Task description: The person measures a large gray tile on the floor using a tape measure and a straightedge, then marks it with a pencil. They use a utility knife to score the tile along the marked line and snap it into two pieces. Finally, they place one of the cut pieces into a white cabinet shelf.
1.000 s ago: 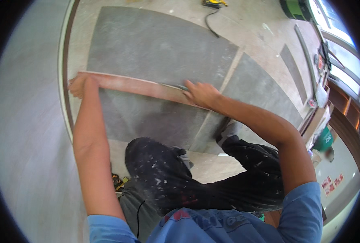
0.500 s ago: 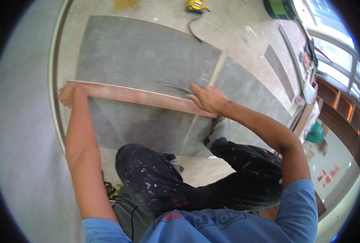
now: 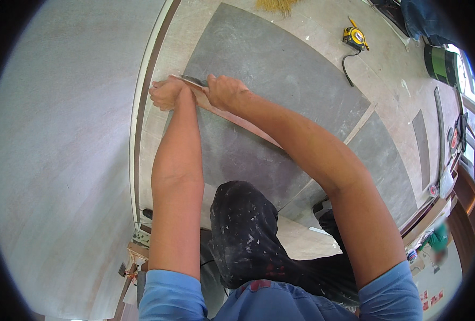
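A long pinkish strip (image 3: 243,124), like a wooden straightedge, lies slantwise across a large grey sheet (image 3: 272,59) on the floor. My left hand (image 3: 166,94) is closed on the strip's far left end, near the sheet's edge. In my right hand (image 3: 227,92) is a knife (image 3: 193,80), its blade pointing left along the strip's upper edge, close to my left wrist. My right forearm hides the strip's other end. The knife's handle is mostly covered by my fingers.
A pale panel (image 3: 71,134) with a raised edge stands along the left. A yellow tape measure (image 3: 355,38), a broom head (image 3: 277,5) and a green bucket (image 3: 442,65) are beyond the sheet. A narrow grey offcut (image 3: 421,147) lies at right. My bent knee (image 3: 243,224) is close to the sheet.
My right hand has slid the knife leftward along the strip, up to my left hand. The left hand still grips the strip's end. The view has shifted, so the scene sits further right.
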`<state>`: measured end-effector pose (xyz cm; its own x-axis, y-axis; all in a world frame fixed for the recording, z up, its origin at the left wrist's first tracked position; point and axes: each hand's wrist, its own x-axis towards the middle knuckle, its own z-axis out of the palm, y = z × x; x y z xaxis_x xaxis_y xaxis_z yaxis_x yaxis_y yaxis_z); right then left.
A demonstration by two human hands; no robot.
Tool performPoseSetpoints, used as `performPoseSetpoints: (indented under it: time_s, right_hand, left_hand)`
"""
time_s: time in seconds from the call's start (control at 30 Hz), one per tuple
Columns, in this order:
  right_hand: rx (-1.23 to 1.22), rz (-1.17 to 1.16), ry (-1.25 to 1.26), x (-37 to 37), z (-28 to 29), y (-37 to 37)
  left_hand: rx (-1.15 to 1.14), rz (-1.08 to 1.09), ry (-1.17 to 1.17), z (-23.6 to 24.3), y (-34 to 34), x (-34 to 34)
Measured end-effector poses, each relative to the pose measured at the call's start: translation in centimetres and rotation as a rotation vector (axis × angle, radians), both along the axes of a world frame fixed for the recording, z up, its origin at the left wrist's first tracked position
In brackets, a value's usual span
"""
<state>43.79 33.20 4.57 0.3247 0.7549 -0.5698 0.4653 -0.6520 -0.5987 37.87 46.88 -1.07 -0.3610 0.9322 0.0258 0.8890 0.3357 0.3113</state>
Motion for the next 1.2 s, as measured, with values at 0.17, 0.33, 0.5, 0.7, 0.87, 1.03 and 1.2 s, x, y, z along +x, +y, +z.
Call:
performPoseSetpoints:
  time_s: [0.17,0.33,0.5,0.7,0.87,1.03,1.2]
  right_hand:
    - [-0.03,0.04,-0.034,-1.3,-0.5,-4.1]
    - [-0.236,0.011,-0.025,-1.5,1.2,-24.6]
    - [-0.499,0.06,-0.061,-1.3,5.1,-44.8]
    - [-0.414,-0.03,-0.107,1.2,7.7,-46.1]
    - [-0.21,-0.005,-0.064,2.9,6.3,-28.8]
    - [-0.02,-0.026,0.035,2.4,2.5,-11.0]
    - [0.068,0.007,0.006,1.0,-0.3,-2.1]
  left_hand:
    - [0.08,0.036,0.124,-0.7,0.1,-0.2]
    - [0.1,0.018,0.156,-1.1,0.3,-0.4]
    - [0.061,0.029,0.143,-0.4,-0.3,0.9]
    - [-0.033,-0.012,0.133,0.9,-1.1,0.9]
    - [0.005,-0.011,0.163,0.0,0.4,-0.4]
    - [0.144,0.036,0.187,-1.6,0.2,0.0]
    - [0.043,0.003,0.022,0.0,0.0,-0.2]
